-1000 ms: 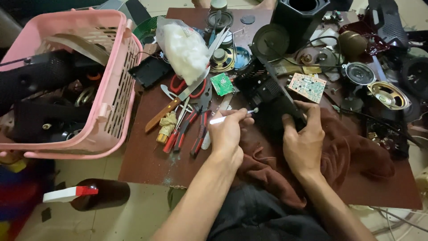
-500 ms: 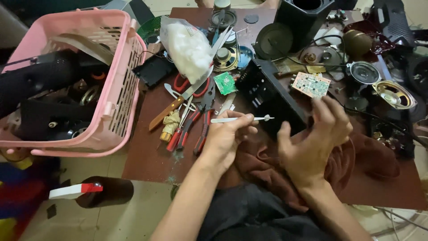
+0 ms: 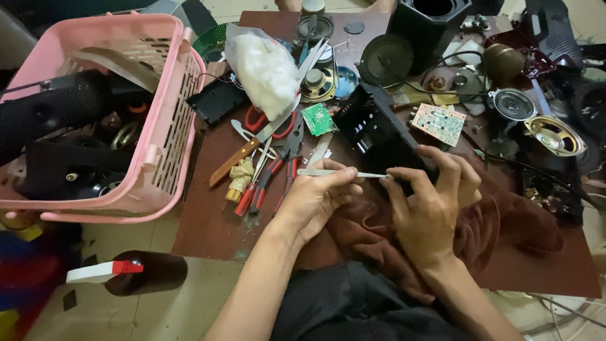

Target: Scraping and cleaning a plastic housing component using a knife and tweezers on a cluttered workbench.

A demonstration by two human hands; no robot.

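Left hand [image 3: 315, 199] is pinching tweezers [image 3: 341, 173], right hand [image 3: 432, 202] is gripping black case [image 3: 372, 129], pliers [image 3: 268, 177] lying left.

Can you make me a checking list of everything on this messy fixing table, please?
Surface: dark brown board on the floor, partly under a brown cloth.
Job's things: thin metal tweezers; black casing.
Clutter: pink basket, pliers, green circuit board, loose speakers, white plastic bag.
Grippers: left hand pinches the tweezers; right hand grips the casing, fingers over its edge.
Cables: thin black wires near the speakers.
Surroundings: dark spray bottle on the floor.
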